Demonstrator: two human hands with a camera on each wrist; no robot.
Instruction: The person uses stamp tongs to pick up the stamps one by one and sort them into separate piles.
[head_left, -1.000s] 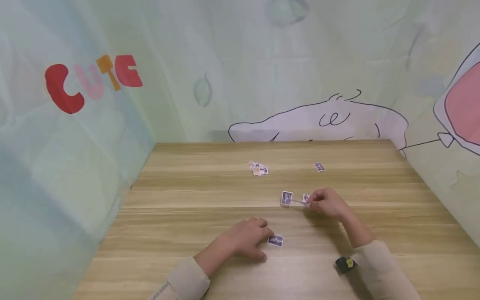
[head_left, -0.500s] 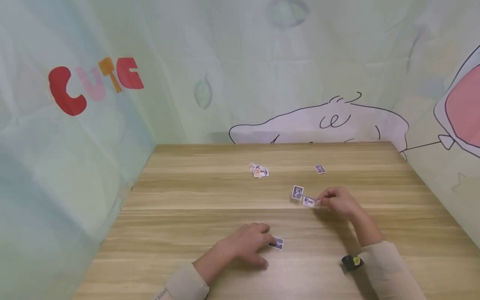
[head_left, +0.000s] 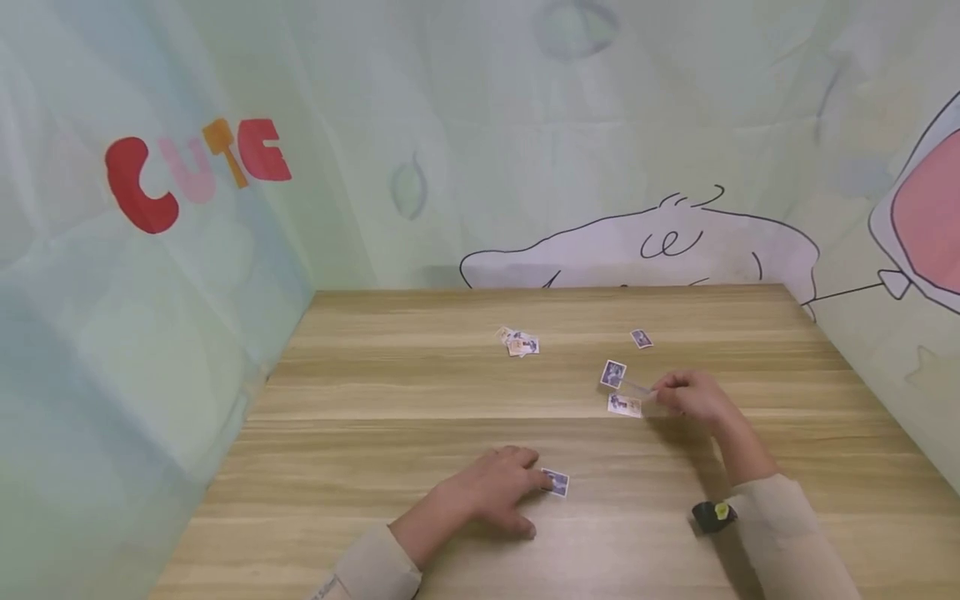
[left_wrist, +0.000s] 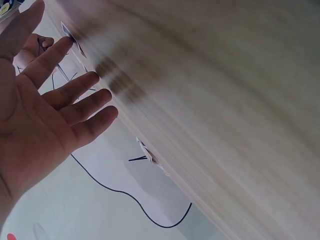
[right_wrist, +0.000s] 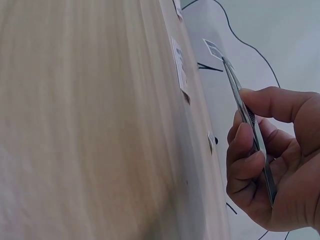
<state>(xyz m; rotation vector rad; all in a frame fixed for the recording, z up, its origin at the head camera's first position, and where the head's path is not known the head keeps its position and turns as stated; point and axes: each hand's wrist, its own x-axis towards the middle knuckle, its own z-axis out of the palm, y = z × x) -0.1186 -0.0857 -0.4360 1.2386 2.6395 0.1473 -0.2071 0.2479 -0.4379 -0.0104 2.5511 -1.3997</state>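
My right hand (head_left: 693, 398) grips a pair of metal tweezers (right_wrist: 245, 112), thumb on one side and curled fingers on the other. Pinched in the tweezers' tips is a small dark-printed card with a white border (head_left: 612, 374), raised above the table. A paler printed card (head_left: 624, 405) lies on the table just below it in the head view. At the near side, my left hand (head_left: 491, 492) is spread with fingers extended, its index fingertip on another dark card (head_left: 556, 482). The left wrist view shows that palm and the fingertips at the table surface.
Several overlapping small cards (head_left: 519, 342) lie in a loose pile toward the back of the wooden table (head_left: 375, 375). A single dark card (head_left: 641, 338) lies at the back right. A printed cloth (head_left: 420, 125) hangs behind and along the left.
My right hand has moved right and slightly away, carrying the card in the tweezers, so the pale card on the table shows fully. My left hand stays nearly still at its card.
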